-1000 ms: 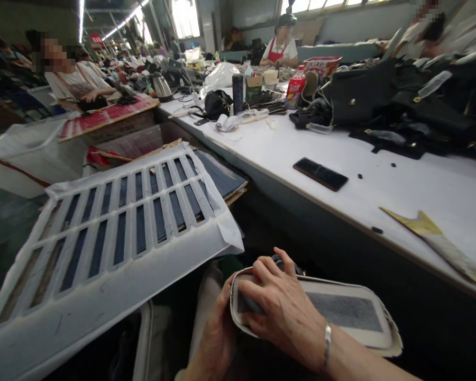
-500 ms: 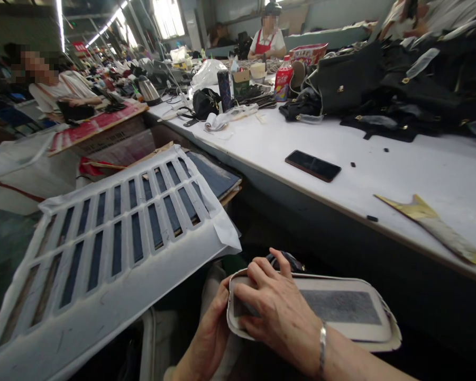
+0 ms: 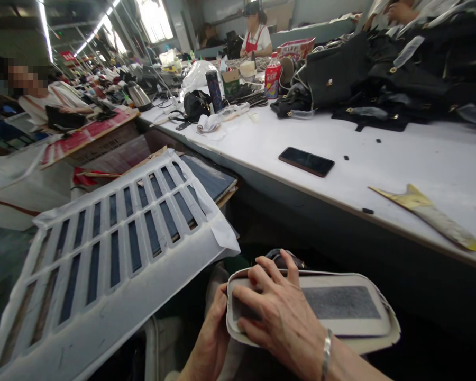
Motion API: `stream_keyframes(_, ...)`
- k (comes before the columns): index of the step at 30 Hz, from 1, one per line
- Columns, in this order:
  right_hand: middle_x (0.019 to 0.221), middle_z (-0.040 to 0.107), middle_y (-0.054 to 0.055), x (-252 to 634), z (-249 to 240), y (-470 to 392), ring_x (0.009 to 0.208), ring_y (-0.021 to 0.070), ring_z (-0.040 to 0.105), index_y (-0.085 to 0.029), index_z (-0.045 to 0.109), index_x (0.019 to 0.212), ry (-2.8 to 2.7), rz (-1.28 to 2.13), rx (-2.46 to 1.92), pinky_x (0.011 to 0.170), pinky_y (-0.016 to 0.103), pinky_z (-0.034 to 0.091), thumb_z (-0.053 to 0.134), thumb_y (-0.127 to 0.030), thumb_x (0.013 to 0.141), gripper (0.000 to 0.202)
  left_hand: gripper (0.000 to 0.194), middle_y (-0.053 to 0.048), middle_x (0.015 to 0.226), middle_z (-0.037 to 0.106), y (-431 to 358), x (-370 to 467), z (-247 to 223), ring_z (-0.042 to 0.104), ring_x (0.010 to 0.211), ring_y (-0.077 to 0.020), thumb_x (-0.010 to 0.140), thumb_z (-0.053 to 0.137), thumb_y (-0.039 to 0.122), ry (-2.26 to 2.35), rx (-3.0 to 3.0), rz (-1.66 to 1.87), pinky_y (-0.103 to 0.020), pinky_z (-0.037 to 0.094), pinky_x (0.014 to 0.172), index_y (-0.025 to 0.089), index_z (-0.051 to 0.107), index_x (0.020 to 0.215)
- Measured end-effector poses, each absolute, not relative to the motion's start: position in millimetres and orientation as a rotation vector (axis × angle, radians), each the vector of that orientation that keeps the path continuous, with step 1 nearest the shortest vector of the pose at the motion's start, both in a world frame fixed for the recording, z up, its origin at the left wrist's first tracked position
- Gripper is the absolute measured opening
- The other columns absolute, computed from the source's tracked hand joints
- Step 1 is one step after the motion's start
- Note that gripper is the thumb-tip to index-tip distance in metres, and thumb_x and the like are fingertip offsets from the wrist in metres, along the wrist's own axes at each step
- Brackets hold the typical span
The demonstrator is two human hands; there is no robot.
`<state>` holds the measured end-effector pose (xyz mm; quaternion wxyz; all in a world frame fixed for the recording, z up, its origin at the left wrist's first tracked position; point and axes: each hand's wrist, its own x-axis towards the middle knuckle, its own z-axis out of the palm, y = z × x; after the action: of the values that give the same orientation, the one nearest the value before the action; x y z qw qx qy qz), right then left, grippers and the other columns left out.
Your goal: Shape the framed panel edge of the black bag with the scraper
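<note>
Low in the head view is a long, rounded cream panel with a dark grey rectangle set in it and a raised, uneven rim; it looks like the base of a bag. My left hand grips its left end, thumb at the rim and the other fingers hidden behind. My right hand lies over the panel's left half, its fingers spread and bent, fingertips touching the surface near the left end. Behind my right fingers, part of a dark item with small metal bits shows; its kind is unclear.
To the left, a white slotted sheet lies over dark boards. The white worktable holds a phone, a yellowed pointed strip, a red bottle and a heap of black bags. Other people sit farther back.
The view has turned slightly, so the table and sheet sit a little farther left. My right fingers have shifted slightly on the panel; my left hand keeps its grip.
</note>
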<state>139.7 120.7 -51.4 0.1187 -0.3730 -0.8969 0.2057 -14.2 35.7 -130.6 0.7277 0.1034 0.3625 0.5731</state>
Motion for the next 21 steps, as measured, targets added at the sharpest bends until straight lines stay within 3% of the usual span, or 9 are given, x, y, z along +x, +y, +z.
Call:
stream_keyframes(6,0.112,0.06,-0.003,136.7,-50.8,120.7,0.128,0.0256,0.037,-0.036,0.059,0.104,-2.605,0.633,-1.122,0.111,0.048,-0.02,0.072,-0.047,0.081,0.028,0.048,-0.008,0.138,0.06,36.1,-22.2,-133.7,0.037,0.141,-0.0274,0.093,0.053,0.049,0.878,0.256,1.204,-0.046,0.013,0.123,0.021,0.06,0.131)
stream_keyframes(13,0.111,0.06,0.0,137.3,-53.3,118.4,0.127,0.0263,0.037,-0.034,0.059,0.104,-2.603,0.555,-1.093,0.111,0.048,-0.019,0.069,-0.048,0.083,0.027,0.05,-0.007,0.146,0.053,40.8,-29.2,-104.2,0.037,0.142,-0.0303,0.093,0.056,0.043,0.994,0.358,1.076,-0.049,0.021,0.122,0.026,0.051,0.14)
stream_keyframes(17,0.112,0.061,0.001,136.8,-54.1,118.5,0.127,0.0266,0.038,-0.033,0.06,0.102,-2.598,0.513,-1.061,0.111,0.046,-0.019,0.071,-0.047,0.081,0.028,0.055,-0.003,0.157,0.037,44.8,-35.6,-97.3,0.029,0.146,-0.0294,0.093,0.053,0.048,1.078,0.503,0.975,-0.049,0.025,0.12,0.031,0.045,0.144)
stream_keyframes(21,0.115,0.061,0.003,135.5,-57.7,118.0,0.127,0.0277,0.039,-0.031,0.06,0.101,-2.586,0.47,-1.052,0.111,0.049,-0.018,0.073,-0.05,0.079,0.032,0.055,0.001,0.162,0.026,53.6,-42.1,-83.6,0.015,0.151,-0.0245,0.095,0.049,0.048,1.27,0.786,0.797,-0.047,0.015,0.124,0.032,0.04,0.147)
